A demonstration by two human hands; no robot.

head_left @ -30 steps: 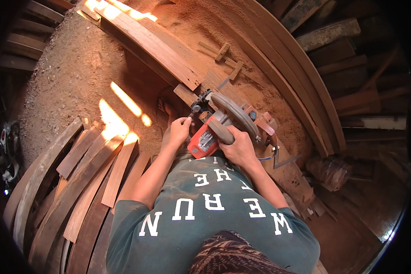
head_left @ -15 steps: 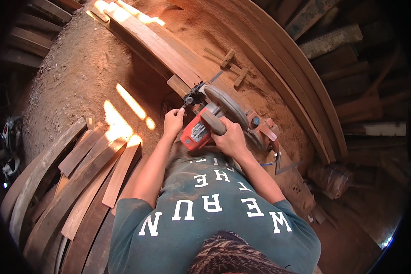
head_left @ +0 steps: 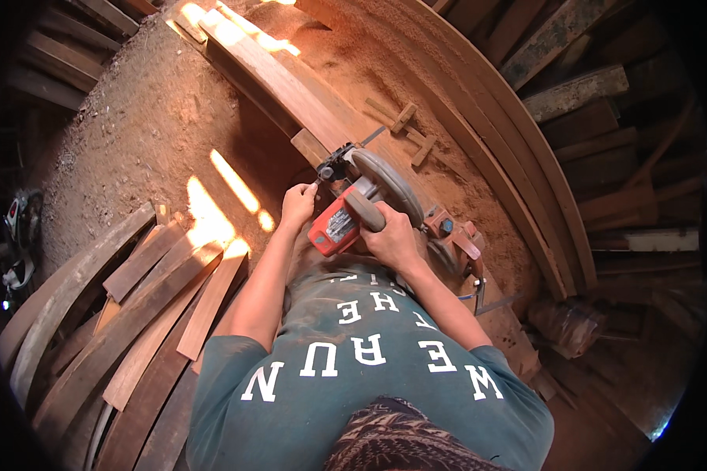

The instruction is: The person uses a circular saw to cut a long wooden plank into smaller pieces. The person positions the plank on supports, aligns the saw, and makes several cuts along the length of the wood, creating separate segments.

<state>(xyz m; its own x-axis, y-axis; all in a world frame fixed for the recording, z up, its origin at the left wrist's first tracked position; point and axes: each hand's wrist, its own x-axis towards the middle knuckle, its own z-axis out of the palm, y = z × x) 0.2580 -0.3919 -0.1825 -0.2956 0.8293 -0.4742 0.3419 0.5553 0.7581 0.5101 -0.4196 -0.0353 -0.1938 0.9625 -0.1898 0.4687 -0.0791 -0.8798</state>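
Note:
A circular saw with a red motor housing and a round grey blade guard rests on the wooden workbench in front of me. My right hand is wrapped round the saw's dark handle. At the saw's black metal front fitting, my left hand pinches a small thin metal part between thumb and fingers. Beyond the saw, a reddish plank runs away to the far left, its near end close to the fitting. The blade itself is hidden.
Small wood strips and blocks lie in sawdust beyond the saw. A second tool with red parts is just right of it. Long boards curve along the right. A pile of timber lies at lower left.
The view has shifted slightly. Both hands keep their places on the circular saw, and the saw stays where it was against the plank.

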